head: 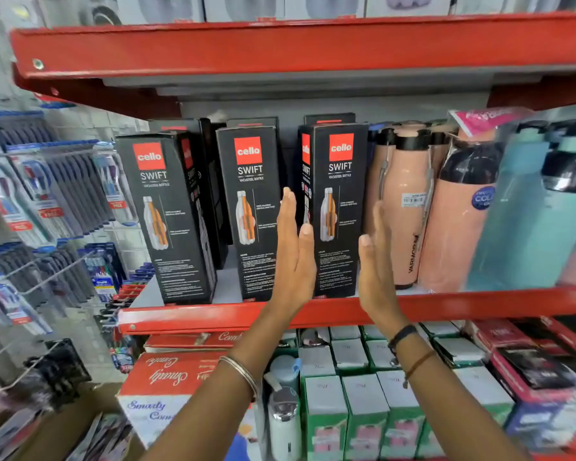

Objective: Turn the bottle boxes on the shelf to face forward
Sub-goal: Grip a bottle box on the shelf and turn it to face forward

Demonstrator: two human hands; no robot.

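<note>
Three tall black bottle boxes with red logos stand at the front of the red shelf. The left box is turned a little, so its right side shows. The middle box faces forward. The right box shows its front and a strip of its left side. My left hand is flat and upright between the middle and right boxes. My right hand is flat and upright at the right box's right edge. Neither hand closes on the box. More black boxes stand behind.
Peach bottles and teal bottles stand right of the boxes. A red shelf hangs close overhead. Toothbrush packs hang on hooks at the left. Green and white cartons and red boxes fill the shelf below.
</note>
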